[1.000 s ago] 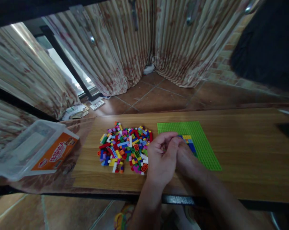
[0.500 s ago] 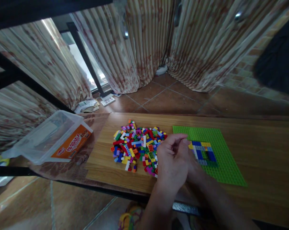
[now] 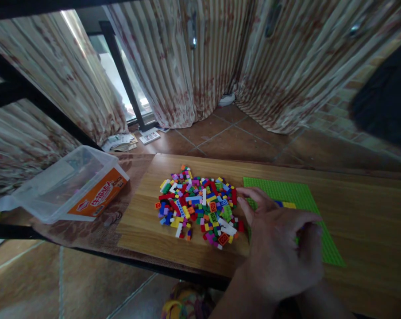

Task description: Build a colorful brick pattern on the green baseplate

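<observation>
My left hand (image 3: 283, 254) is in front, over the near part of the green baseplate (image 3: 295, 190). Its fingers curl towards the thumb at the right, and whatever they may hold is hidden. Behind it my right hand (image 3: 260, 201) reaches left across the plate's edge. Its thumb and finger are apart beside a red brick (image 3: 234, 197) at the right rim of a pile of mixed toy bricks (image 3: 194, 199). On the baseplate, a build of yellow and blue bricks (image 3: 289, 205) is mostly covered by my hands.
A clear plastic box (image 3: 87, 173) with an orange label stands left of the wooden board (image 3: 137, 221). Papers (image 3: 121, 141) lie on the tiled floor behind, below striped curtains (image 3: 207, 66). A dark metal frame (image 3: 44, 104) runs along the left.
My hands have come apart from where they met beside the pile. The left has moved right over the build, while the right stretches left towards the bricks. The view has shifted slightly.
</observation>
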`<state>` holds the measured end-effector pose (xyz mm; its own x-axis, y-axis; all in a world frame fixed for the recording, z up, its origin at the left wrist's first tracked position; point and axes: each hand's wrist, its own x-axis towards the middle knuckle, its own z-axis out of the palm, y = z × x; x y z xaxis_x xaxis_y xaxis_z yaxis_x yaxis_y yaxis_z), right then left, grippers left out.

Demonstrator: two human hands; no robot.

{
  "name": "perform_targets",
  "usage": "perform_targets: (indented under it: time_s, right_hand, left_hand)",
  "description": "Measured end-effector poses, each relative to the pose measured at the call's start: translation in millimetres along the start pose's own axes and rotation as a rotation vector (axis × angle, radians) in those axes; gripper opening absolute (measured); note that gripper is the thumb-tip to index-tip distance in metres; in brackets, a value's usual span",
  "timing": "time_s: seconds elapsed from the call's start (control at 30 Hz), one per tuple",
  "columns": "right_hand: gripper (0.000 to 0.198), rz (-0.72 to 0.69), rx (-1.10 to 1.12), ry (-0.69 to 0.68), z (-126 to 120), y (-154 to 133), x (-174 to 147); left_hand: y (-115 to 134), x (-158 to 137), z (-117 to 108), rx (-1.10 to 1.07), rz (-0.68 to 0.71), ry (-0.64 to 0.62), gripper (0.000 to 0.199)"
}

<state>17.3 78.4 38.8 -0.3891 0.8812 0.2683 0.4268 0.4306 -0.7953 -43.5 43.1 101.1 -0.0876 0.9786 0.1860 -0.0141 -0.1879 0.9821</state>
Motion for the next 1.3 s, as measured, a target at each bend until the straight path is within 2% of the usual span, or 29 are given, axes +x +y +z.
perform_targets:
  time_s: [0.1, 0.23, 0.37, 0.67, 0.83, 0.97, 1.07, 1.2, 1.3]
  right_hand:
    - [0.048, -0.008, 0.079, 0.076, 3.6, 11.4, 9.3]
    - [0.035, -0.044, -0.182, 0.125, 20.1, 28.1, 28.6]
    - [0.033, -0.072, -0.228, 0.140, 29.9, 25.6, 46.0]
    - [0.025, -0.019, -0.229, -0.006, 38.3, 33.7, 80.6]
    - [0.017, -0.042, -0.170, 0.045, 42.5, 35.1, 78.0]
    - [0.023, -0.030, 0.034, 0.138, 36.0, 28.5, 57.5]
    - [0.029, 0.018, 0.232, 0.080, 19.9, 25.5, 44.4]
    - [0.022, 0.057, 0.171, 0.037, -0.3, 33.0, 44.0]
    - [0.024, 0.113, 0.023, 0.101, -1.1, 44.1, 48.0]
  left_hand:
    - [-1.7, 0.4, 4.2, 0.030, 0.040, 0.021, 0.024]
    - [-3.4, 2.4, 4.4, 0.031, 0.026, 0.076, 0.023]
    - [-5.8, 4.3, 2.4, -0.018, 0.026, 0.049, 0.023]
    - [-9.7, 8.6, -4.2, -0.021, -0.010, 0.067, 0.021]
    - [-10.7, 10.7, -6.5, -0.022, -0.022, 0.072, 0.019]
    - [-8.9, 12.4, -8.6, -0.052, -0.002, 0.093, 0.016]
    - [-4.7, 14.2, -13.4, -0.097, 0.011, 0.134, 0.014]
    - [-1.1, 14.6, -16.7, -0.119, -0.005, 0.146, 0.015]
    - [-3.7, 11.3, -11.2, -0.070, -0.021, 0.096, 0.018]
